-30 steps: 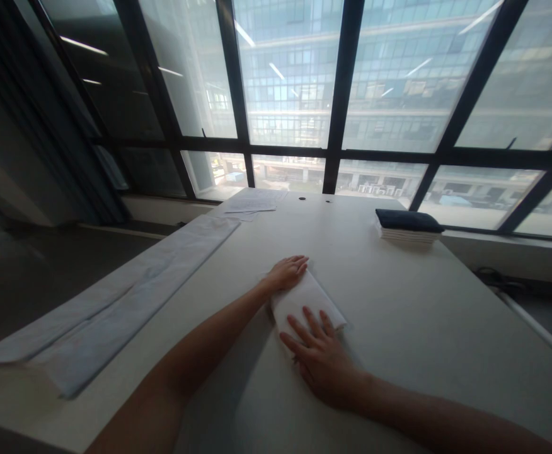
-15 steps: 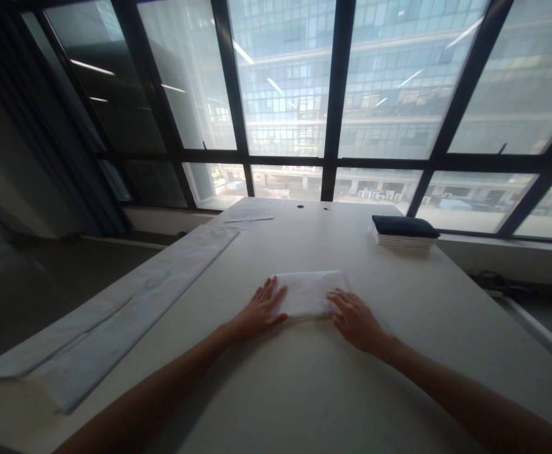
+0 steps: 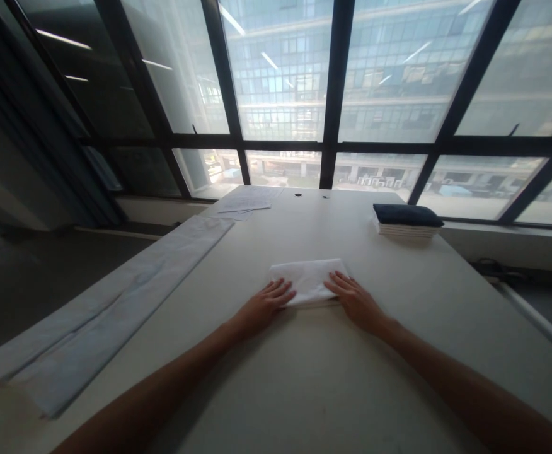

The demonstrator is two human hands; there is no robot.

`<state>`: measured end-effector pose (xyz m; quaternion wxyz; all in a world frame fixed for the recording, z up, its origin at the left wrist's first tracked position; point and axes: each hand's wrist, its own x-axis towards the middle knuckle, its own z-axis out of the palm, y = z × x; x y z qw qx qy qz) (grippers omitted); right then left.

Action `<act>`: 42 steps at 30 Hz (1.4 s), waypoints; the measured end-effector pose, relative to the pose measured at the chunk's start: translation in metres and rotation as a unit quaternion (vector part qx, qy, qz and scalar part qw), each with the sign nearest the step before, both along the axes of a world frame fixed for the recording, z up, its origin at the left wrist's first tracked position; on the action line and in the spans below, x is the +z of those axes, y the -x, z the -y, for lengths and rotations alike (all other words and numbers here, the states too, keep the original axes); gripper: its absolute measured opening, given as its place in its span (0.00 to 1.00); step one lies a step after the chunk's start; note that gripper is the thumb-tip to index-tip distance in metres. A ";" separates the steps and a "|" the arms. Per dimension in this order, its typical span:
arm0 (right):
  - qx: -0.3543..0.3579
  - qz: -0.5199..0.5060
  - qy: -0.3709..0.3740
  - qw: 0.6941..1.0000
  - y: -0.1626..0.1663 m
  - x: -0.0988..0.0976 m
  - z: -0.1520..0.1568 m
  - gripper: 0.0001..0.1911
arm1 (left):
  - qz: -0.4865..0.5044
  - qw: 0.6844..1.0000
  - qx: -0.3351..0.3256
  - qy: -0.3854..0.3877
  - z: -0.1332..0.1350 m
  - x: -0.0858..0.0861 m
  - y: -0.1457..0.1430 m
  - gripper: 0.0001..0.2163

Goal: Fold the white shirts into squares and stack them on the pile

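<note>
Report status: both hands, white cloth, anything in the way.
Left hand on left part of folded white cloth, right hand on its right. Cloth lying on table. Navy-topped stack farther right, apart from both hands.

Matt white cloth (image 3: 310, 277), smooth low-sheen tabletop (image 3: 323, 366), matt navy fabric (image 3: 407, 215), paper sheets (image 3: 245, 201), glossy window glass (image 3: 283, 88)

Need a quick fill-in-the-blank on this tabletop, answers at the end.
1. The left hand and right hand rest on a folded cloth coloured ____.
2. In shade, the top piece of the stack is ____ than the layers beneath.
3. A long pale sheet lies along the table's ____ side.

Missing: white; darker; left.
</note>
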<state>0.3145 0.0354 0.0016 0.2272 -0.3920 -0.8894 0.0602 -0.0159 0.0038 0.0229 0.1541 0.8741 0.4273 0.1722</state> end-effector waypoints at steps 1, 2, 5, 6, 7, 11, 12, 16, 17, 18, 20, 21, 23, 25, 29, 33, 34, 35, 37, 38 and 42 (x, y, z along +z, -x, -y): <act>-0.007 -0.011 -0.003 1.000 -0.002 0.001 -0.002 0.36 | 0.019 1.000 0.003 0.011 0.000 0.001 0.001 0.20; -0.017 -0.023 -0.004 1.000 -0.004 0.003 -0.005 0.36 | 0.038 0.999 0.006 0.019 0.000 0.002 0.001 0.20; -0.038 -0.063 0.016 0.997 -0.015 0.006 -0.025 0.36 | 0.084 0.996 0.008 0.025 0.001 0.003 0.002 0.19; -0.025 -0.079 0.032 0.996 -0.019 0.007 -0.033 0.35 | 0.097 0.995 0.010 0.020 0.001 0.004 0.001 0.18; -0.004 -0.102 0.051 0.993 -0.023 0.009 -0.042 0.32 | 0.110 0.994 0.014 0.011 0.001 0.006 0.000 0.17; 0.038 -0.236 0.128 0.963 -0.026 0.021 -0.072 0.19 | 0.192 0.977 0.094 -0.015 -0.014 0.030 -0.005 0.14; 0.017 -0.269 0.140 0.953 -0.024 0.026 -0.080 0.20 | 0.217 0.968 0.127 -0.018 -0.023 0.041 -0.006 0.13; -0.045 -0.375 0.152 0.913 -0.008 0.051 -0.111 0.27 | 0.295 0.926 0.231 -0.048 -0.078 0.083 -0.006 0.15; -0.044 -0.393 0.149 0.906 -0.003 0.057 -0.120 0.27 | 0.306 0.920 0.238 -0.051 -0.094 0.091 -0.006 0.14; -0.044 -0.406 0.146 0.901 0.000 0.061 -0.128 0.27 | 0.317 0.916 0.240 -0.047 -0.111 0.095 -0.006 0.14; -0.060 -0.418 0.154 0.893 0.007 0.066 -0.143 0.26 | 0.334 0.910 0.244 -0.023 -0.141 0.096 -0.007 0.12; -0.078 -0.420 0.170 0.888 0.010 0.066 -0.149 0.25 | 0.339 0.907 0.251 -0.006 -0.154 0.092 -0.008 0.12; -0.111 -0.416 0.214 0.877 0.014 0.062 -0.157 0.24 | 0.339 0.899 0.274 0.030 -0.175 0.081 -0.012 0.11; -0.132 -0.408 0.253 0.867 0.017 0.054 -0.161 0.23 | 0.336 0.892 0.297 0.054 -0.188 0.066 -0.017 0.13; -0.136 -0.377 0.321 0.858 0.009 0.042 -0.157 0.23 | 0.337 0.878 0.329 0.086 -0.189 0.040 -0.023 0.26; -0.072 -0.316 0.423 0.846 -0.016 0.039 -0.151 0.27 | 0.347 0.868 0.304 0.185 -0.167 0.024 -0.012 0.43; -0.057 -0.301 0.441 0.843 -0.022 0.039 -0.151 0.30 | 0.349 0.867 0.287 0.211 -0.161 0.022 -0.007 0.47; -0.045 -0.288 0.455 0.842 -0.027 0.039 -0.151 0.33 | 0.350 0.867 0.268 0.234 -0.155 0.020 -0.002 0.50; -0.025 -0.266 0.473 0.840 -0.033 0.039 -0.151 0.38 | 0.350 0.869 0.230 0.264 -0.144 0.017 0.008 0.54; -0.016 -0.259 0.479 0.839 -0.034 0.038 -0.150 0.39 | 0.349 0.870 0.211 0.276 -0.140 0.016 0.012 0.56; 0.001 -0.252 0.481 0.840 -0.029 0.033 -0.144 0.39 | 0.354 0.881 0.149 0.278 -0.128 0.013 0.021 0.60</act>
